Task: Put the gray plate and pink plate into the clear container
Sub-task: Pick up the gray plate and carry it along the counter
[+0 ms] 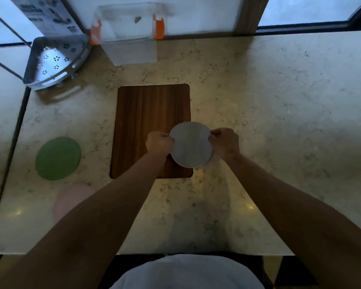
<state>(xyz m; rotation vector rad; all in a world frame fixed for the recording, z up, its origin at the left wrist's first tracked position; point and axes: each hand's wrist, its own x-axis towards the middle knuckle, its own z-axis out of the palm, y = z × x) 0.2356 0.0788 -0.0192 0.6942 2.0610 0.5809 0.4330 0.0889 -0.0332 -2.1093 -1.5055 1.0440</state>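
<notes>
The gray plate (190, 144) hangs over the near right corner of the wooden board, gripped at both sides. My left hand (159, 142) pinches its left rim and my right hand (224, 141) pinches its right rim. The pink plate (70, 197) lies flat on the counter at the near left, partly hidden by my left forearm. The clear container (129, 34) with orange clips stands open at the back of the counter, against the window.
A dark wooden cutting board (152, 113) lies mid-counter. A green plate (57, 158) rests left of it. A perforated metal corner rack (54, 61) stands at the back left. The marble counter (279, 122) stretches right; its left edge drops off beside the green plate.
</notes>
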